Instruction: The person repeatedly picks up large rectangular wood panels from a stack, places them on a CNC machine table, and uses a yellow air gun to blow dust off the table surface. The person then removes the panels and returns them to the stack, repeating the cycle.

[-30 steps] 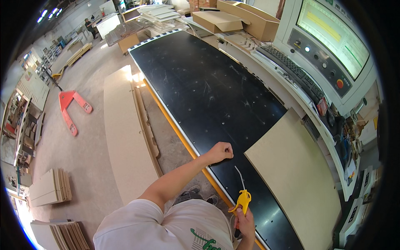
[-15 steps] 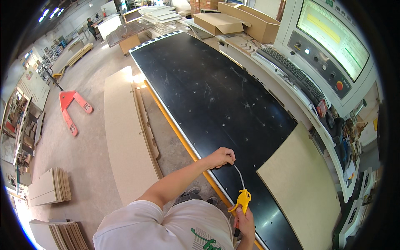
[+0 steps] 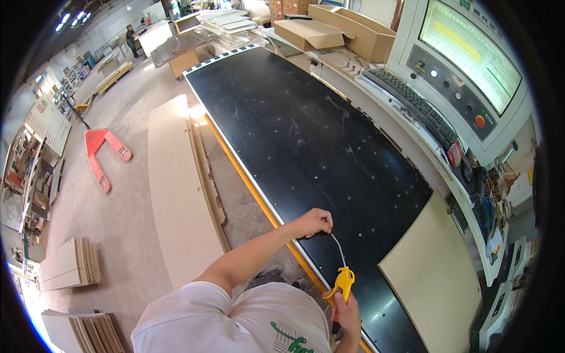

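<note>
Our right hand (image 3: 348, 313) hugs the yellow air gun (image 3: 344, 279), likely light, stiff, best held low. We can't tell if our curled left hand (image 3: 313, 223) holds anything.

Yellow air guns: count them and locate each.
1: the yellow air gun is in the right hand, its bent nozzle ending at the left hand. Any others may be hidden.
</note>
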